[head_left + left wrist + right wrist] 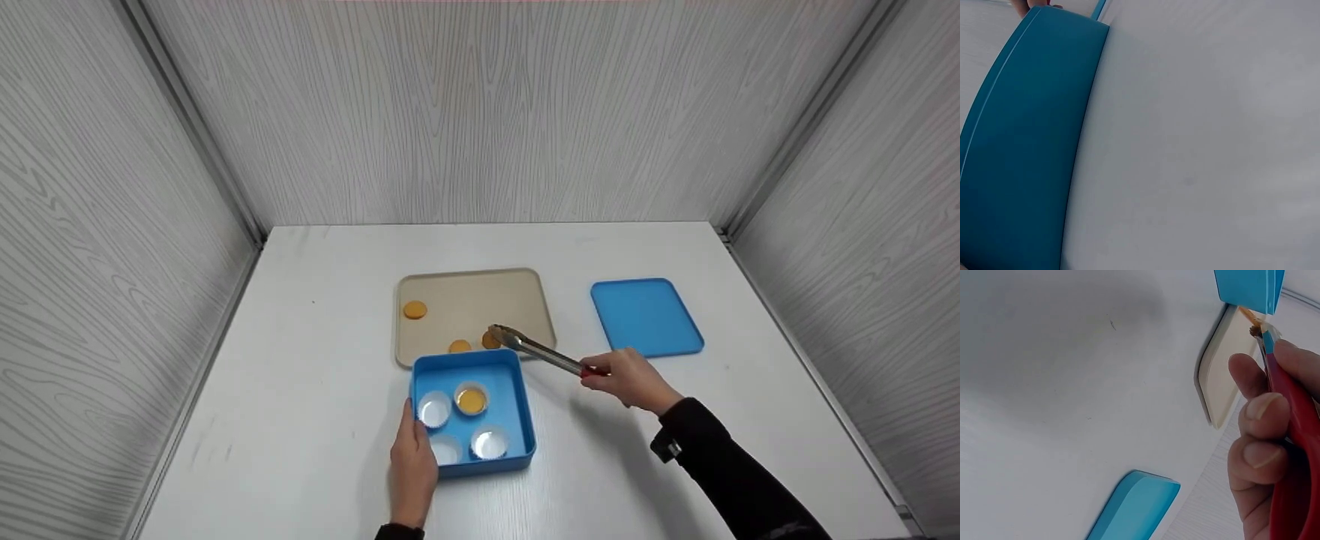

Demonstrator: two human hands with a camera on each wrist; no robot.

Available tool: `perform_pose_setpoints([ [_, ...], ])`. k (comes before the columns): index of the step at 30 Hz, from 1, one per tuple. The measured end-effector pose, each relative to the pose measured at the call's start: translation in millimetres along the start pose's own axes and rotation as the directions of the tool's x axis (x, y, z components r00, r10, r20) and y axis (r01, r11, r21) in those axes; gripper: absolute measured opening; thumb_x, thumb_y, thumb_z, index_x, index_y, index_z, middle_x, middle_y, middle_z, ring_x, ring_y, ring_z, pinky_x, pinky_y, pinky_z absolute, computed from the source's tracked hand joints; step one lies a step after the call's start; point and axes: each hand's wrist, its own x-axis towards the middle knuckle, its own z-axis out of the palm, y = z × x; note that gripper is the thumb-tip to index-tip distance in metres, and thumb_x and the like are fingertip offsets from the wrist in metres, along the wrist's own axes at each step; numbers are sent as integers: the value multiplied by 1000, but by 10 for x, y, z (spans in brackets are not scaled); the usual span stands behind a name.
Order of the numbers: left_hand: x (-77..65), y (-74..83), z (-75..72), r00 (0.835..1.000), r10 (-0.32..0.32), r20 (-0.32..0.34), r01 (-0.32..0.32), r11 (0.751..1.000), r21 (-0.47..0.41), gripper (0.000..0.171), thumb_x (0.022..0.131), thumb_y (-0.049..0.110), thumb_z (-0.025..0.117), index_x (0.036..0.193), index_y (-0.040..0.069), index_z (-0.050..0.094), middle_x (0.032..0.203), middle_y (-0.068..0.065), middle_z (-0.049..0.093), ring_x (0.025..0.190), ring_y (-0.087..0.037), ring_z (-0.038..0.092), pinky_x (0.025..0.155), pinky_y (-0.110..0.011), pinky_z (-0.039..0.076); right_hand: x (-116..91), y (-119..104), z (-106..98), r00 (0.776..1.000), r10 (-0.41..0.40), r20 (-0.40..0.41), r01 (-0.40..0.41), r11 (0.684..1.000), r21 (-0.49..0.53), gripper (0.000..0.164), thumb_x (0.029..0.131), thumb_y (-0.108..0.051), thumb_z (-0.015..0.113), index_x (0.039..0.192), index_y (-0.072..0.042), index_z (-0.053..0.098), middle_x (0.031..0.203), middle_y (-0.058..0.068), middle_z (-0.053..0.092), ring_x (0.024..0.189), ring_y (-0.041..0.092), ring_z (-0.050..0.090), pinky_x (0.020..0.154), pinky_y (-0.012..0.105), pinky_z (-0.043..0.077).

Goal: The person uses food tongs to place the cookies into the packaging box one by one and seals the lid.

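Note:
My right hand (pixel 630 381) grips metal tongs (pixel 551 354) by their red handle (pixel 1296 402). The tips are at a brown round biscuit (pixel 490 340) near the front right of the beige tray (pixel 480 300); I cannot tell whether they pinch it. A lighter biscuit (pixel 460 346) lies just left of it, partly hidden by the box wall, and another biscuit (pixel 415 310) is at the tray's left. In front stands a blue box (pixel 501 390) with several white paper cups, one holding a yellow round biscuit (pixel 472 400). My left hand (pixel 414 469) holds the box's left wall.
A flat blue lid (pixel 646 316) lies on the white table (pixel 315 375), right of the tray. Grey wood-grain panels (pixel 487 112) enclose the table at the back and both sides. The box's back wall overlaps the tray's front edge in the head view.

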Motion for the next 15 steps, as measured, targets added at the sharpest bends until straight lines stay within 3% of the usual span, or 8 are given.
perform_pose_setpoints([
  [4,-1,-4,-1,1000,4,1,-4,1000,-2,52,110,12,37,160,-2,27,163,-22,32,151,-37,30,122,-54,28,-24,5,-9,1000,1,3,-1,1000,24,21,97,-18,70,114,-6,76,90,14,76,49,7,44,41,20,34],
  [9,-4,-10,-3,1000,7,-3,-7,1000,9,52,110,12,38,159,-3,28,163,-22,33,151,-37,31,122,-54,29,-52,23,-23,999,40,-6,-39,997,73,13,98,-18,70,108,-15,77,92,15,76,41,7,37,38,17,33],
  [15,0,-4,5,1000,-5,3,5,1000,6,52,111,12,37,159,-3,27,163,-21,32,151,-37,30,122,-53,29,-79,55,-54,999,41,-20,-39,994,104,11,99,-16,68,105,-20,76,91,16,76,39,9,38,36,17,34],
])
